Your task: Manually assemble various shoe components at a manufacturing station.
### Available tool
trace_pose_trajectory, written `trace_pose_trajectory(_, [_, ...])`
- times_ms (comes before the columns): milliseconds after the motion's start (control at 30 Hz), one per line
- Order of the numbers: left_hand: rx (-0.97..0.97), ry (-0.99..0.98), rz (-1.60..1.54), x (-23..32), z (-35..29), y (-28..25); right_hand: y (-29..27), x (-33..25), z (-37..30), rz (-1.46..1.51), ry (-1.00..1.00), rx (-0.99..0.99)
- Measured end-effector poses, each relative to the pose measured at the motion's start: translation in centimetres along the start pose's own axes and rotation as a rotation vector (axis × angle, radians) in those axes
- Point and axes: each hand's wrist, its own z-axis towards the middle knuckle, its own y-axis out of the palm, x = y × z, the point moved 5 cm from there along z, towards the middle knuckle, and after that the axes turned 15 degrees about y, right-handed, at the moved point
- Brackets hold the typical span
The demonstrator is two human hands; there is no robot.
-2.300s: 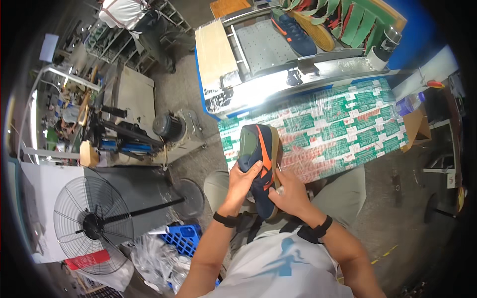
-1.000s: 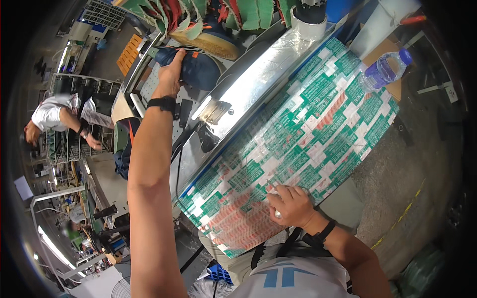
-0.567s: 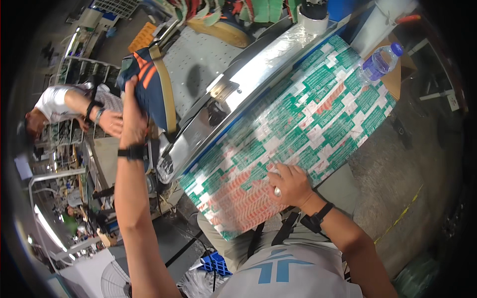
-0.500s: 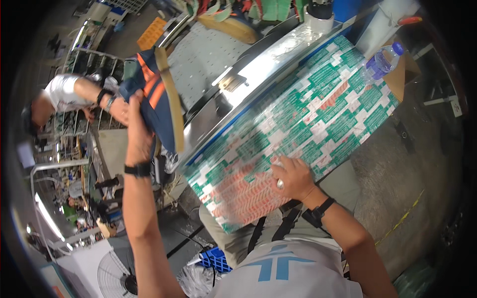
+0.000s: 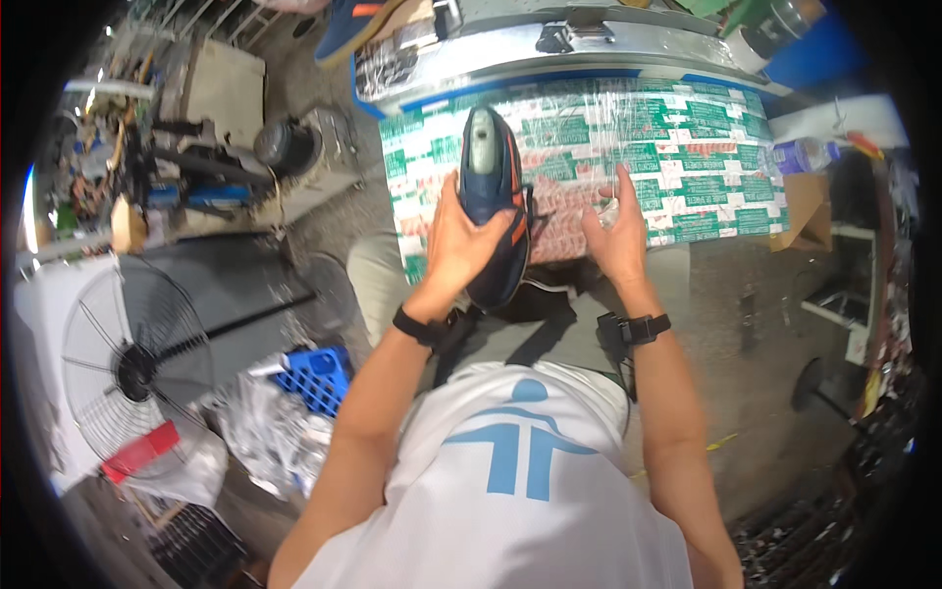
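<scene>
A navy shoe [image 5: 500, 265] with orange stripes is in my left hand [image 5: 459, 238], which wraps round it from the left with the thumb across its top. Its opening, with a pale insole, points away from me and its dark toe points toward me. The shoe is held over the near left part of a table surface [image 5: 687, 211] covered in green, white and red printed sheet under clear film. My right hand [image 5: 618, 236] hovers to the right of the shoe, thumb and index finger apart. A small shiny bit shows between them, too blurred to name.
A metal rail [image 5: 667, 54] with a blue edge runs behind the table. At the far left of it lies another navy shoe [image 5: 348, 29]. A bottle [image 5: 805, 155] and cardboard [image 5: 810, 211] are at the right. A fan [image 5: 137, 368] and blue basket [image 5: 316, 381] stand left.
My left hand has brought the shoe from the far left, near another person's hand, to over the table before me. My right hand has lifted off the table covering. The view has turned right.
</scene>
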Motion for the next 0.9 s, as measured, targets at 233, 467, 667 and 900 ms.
trace_pose_trajectory(233, [0.066, 0.522, 0.151, 2.5, 1.9, -2.8, 0.5, 0.9, -7.3, 0.168, 0.035, -0.084])
trace_pose_trajectory(467, [0.279, -0.231, -1.017, -6.4, 3.3, -2.3, 1.9, -7.6, -11.5, 0.091, -0.054, -0.342])
trace_pose_trajectory(667, [0.263, -0.581, -0.698, -11.8, 2.8, -6.0, 5.6, -12.7, -10.9, -0.196, -0.642, -0.184])
trace_pose_trajectory(900, [-0.181, 0.122, -0.129, -5.3, 9.3, -4.4, 7.0, -13.2, -10.5, -0.430, -0.568, -0.281])
